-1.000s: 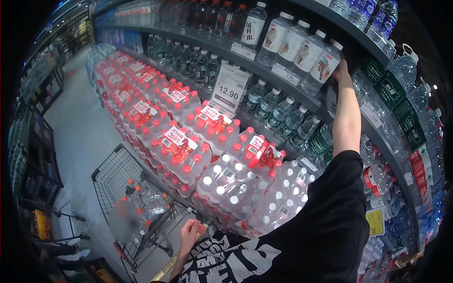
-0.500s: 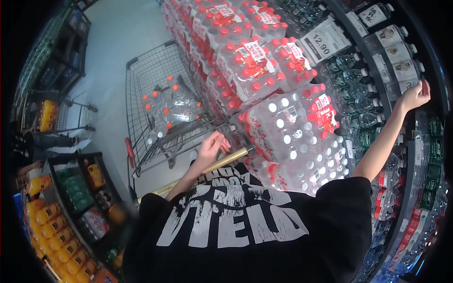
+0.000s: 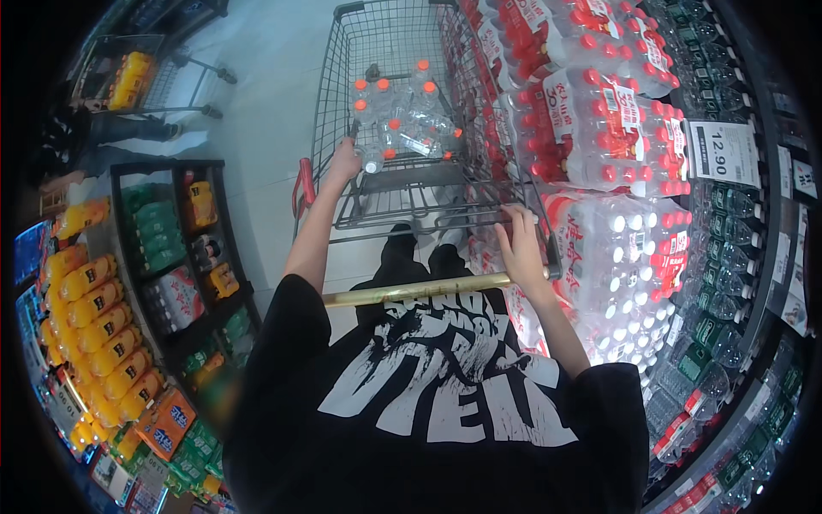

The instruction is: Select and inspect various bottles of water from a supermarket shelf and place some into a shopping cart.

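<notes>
A grey wire shopping cart with a gold-coloured handlebar is right in front of me. Clear bottles, several with orange caps, lie in its basket. My left hand is closed over the wire frame at the basket's near left, beside a white-capped bottle; its fingertips are partly hidden. My right hand rests with fingers stretched out on the cart's near right corner, close to the handlebar's right end. Nothing is held in it.
Shrink-wrapped packs of red-capped bottles stand stacked along the cart's right side, white-capped packs nearer. Shelved green-labelled bottles line the far right. At left are orange drink bottles, a black rack and another cart beside a person.
My right hand has come down from the right-hand shelf to the cart. My left hand has shifted from the handlebar to the basket's left. The view has swung, placing the cart further right.
</notes>
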A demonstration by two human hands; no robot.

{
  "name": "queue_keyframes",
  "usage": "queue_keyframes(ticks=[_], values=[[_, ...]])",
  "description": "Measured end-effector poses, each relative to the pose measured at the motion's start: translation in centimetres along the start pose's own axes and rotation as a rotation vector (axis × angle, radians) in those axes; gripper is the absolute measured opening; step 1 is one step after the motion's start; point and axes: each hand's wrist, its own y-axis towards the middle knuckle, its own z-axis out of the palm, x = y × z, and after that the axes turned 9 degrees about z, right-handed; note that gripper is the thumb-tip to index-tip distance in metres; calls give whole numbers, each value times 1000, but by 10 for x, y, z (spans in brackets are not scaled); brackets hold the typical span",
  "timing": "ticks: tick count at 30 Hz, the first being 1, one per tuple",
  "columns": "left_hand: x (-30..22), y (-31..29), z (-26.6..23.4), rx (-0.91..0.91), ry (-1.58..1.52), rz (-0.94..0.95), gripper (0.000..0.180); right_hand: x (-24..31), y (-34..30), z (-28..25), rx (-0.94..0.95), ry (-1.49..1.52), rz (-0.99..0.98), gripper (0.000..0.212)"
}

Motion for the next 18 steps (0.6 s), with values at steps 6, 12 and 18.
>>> queue_keyframes(ticks=[6, 12, 18], values=[[2, 22, 47, 418, 142, -237, 52, -1, -1, 1, -130, -170, 90, 37], [23, 21, 86, 615, 297, -338, 56, 1, 1, 0, -186, -199, 122, 37], [-3, 31, 88, 608, 370, -405, 42, -3, 2, -3, -258, -160, 120, 36]])
